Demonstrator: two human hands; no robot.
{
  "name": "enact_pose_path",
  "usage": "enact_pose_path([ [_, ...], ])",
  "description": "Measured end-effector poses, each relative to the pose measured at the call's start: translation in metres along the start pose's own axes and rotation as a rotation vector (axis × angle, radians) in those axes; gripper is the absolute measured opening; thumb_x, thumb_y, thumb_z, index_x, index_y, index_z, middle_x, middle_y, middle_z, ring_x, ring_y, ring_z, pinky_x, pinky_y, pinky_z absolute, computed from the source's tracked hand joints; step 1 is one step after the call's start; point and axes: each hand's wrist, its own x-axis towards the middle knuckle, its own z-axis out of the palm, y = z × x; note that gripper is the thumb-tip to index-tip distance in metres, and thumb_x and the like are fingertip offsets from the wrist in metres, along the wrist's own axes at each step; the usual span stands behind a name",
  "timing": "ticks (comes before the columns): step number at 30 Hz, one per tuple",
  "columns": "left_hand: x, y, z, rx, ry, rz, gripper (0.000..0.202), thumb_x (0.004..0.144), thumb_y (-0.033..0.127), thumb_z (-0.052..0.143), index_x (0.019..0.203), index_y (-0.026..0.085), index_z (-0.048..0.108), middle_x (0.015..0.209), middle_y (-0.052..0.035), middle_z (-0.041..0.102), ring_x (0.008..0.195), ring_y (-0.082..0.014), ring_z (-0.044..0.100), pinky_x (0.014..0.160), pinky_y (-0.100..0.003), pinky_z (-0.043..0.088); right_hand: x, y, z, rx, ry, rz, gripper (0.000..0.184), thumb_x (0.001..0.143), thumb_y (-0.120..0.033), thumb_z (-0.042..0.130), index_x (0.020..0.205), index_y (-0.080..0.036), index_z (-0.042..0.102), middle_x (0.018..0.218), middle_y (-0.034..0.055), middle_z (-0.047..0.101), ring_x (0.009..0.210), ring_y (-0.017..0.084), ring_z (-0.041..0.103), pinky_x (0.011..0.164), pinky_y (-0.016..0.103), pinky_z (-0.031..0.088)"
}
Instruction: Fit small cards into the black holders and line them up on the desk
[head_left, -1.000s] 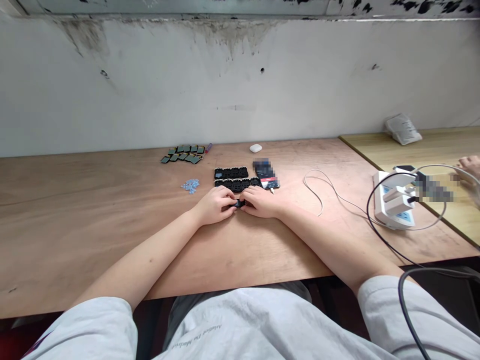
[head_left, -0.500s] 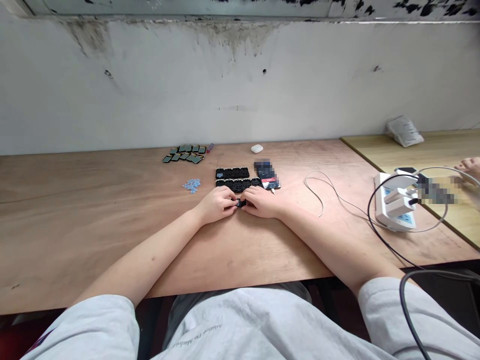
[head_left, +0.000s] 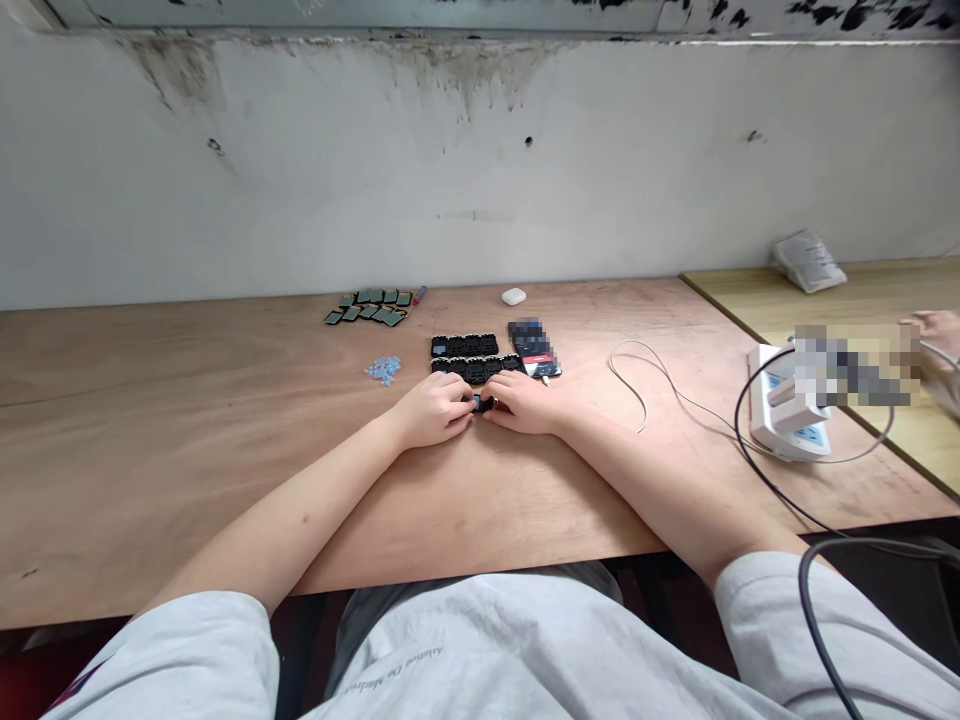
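Between my two hands is a small black plastic case (head_left: pixel 478 403) with a bluish patch on it, largely covered by fingers. My left hand (head_left: pixel 433 410) is closed on its left side, thumb and fingertips pressed to it. On the right side, my right hand (head_left: pixel 523 402) pinches the same piece. Just beyond the fingertips lie two rows of black plastic cases, a near row (head_left: pixel 474 370) and a far row (head_left: pixel 465 346); the leftmost case of the far row holds a bluish piece. Left of them is a small pile of light-blue pieces (head_left: pixel 384 370).
Several small boards with grey screens (head_left: pixel 367 306) lie near the wall beside a screwdriver (head_left: pixel 420 296). A phone (head_left: pixel 534 350) with a cable and a white earbud case (head_left: pixel 514 297) are behind my right hand. At right stand a power strip (head_left: pixel 787 425) and another person's hand (head_left: pixel 937 330).
My hands have barely moved; a little more of the bluish patch on the held case shows. At far right, the other person's hand has shifted among the cables.
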Motion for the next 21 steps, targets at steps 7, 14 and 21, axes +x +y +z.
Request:
enact_pose_path([
  [7, -0.0006, -0.0024, 0.0045, -0.048, 0.011, -0.003, 0.021, 0.102, 0.024, 0.056, 0.105, 0.026, 0.077, 0.106, -0.0072, 0.077, 0.105, -0.0246, 0.067, 0.093, -0.043, 0.051, 0.0009, -0.0016, -0.0024, -0.019, -0.024, -0.004, 0.016, 0.098, -0.027, 0.069, 0.111, -0.019, 0.067, 0.102, 0.009, 0.072, 0.097, 0.026, 0.063, 0.089, 0.039, 0.05],
  [14, 0.0016, 0.001, 0.0017, -0.063, 0.035, -0.021, 0.02, 0.101, 0.024, 0.057, 0.102, 0.025, 0.078, 0.108, -0.0081, 0.076, 0.104, -0.0247, 0.066, 0.092, -0.043, 0.052, 0.0001, -0.0009, -0.0019, -0.024, -0.022, -0.015, 0.016, 0.098, -0.026, 0.067, 0.113, -0.019, 0.067, 0.107, 0.0098, 0.072, 0.1, 0.026, 0.063, 0.091, 0.04, 0.05],
  [21, -0.0018, -0.0027, 0.0026, -0.089, 0.07, -0.056, 0.018, 0.098, 0.026, 0.064, 0.11, 0.025, 0.076, 0.119, -0.0097, 0.074, 0.11, -0.0255, 0.065, 0.096, -0.043, 0.053, -0.0004, -0.0024, -0.0004, 0.019, 0.028, 0.003, 0.014, 0.098, -0.025, 0.067, 0.109, -0.019, 0.063, 0.1, 0.0093, 0.069, 0.099, 0.026, 0.062, 0.088, 0.039, 0.051],
])
